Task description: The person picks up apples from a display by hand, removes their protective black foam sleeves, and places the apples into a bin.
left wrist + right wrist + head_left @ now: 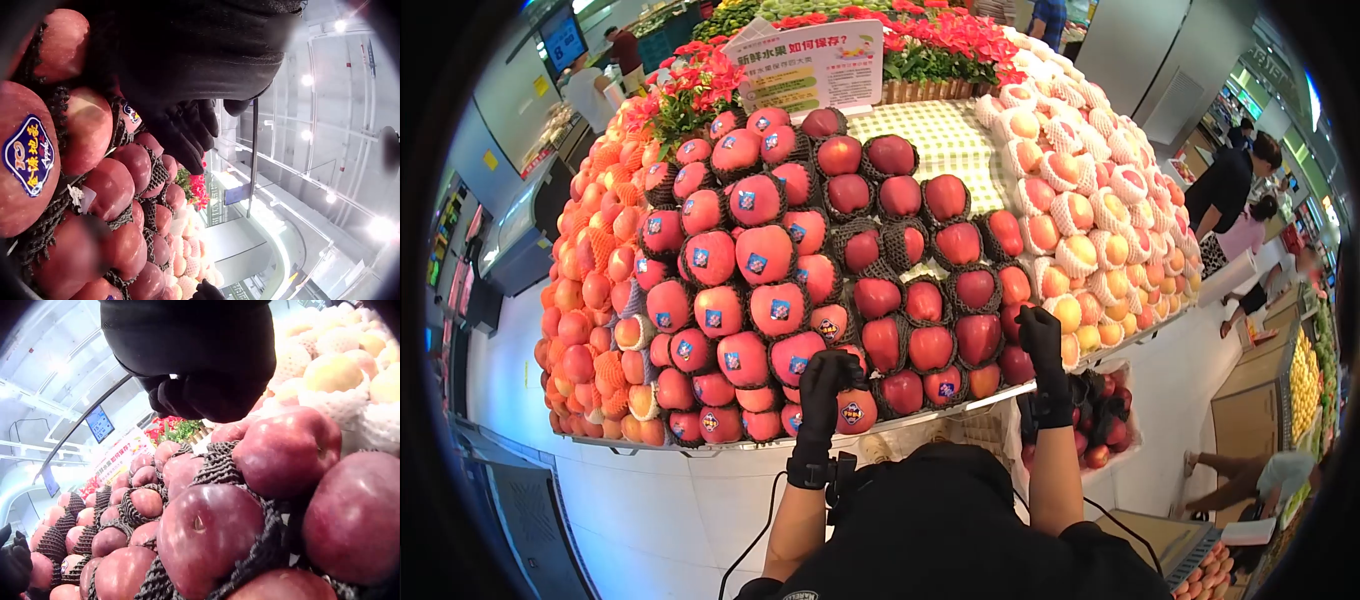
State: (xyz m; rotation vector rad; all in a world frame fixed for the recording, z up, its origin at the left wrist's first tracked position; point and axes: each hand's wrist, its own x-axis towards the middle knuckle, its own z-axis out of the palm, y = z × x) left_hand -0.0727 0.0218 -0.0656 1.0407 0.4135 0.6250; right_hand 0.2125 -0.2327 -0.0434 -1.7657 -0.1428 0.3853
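Observation:
My left hand, in a black glove, hovers over the front of an apple display, close to a stickered apple. In the left wrist view its fingers hang loosely bent with nothing visible in them. My right hand, gloved too, is above the front right of the dark red apples, near the edge of the netted peach-coloured fruit. The right wrist view shows its fingers loosely curled above dark red apples in black foam nets; no fruit shows in them.
Pale fruit in white nets fills the right side, orange-red fruit the left. A sign and red flowers stand behind a checked cloth. Below the front edge sits a bag of apples. Shoppers are at right.

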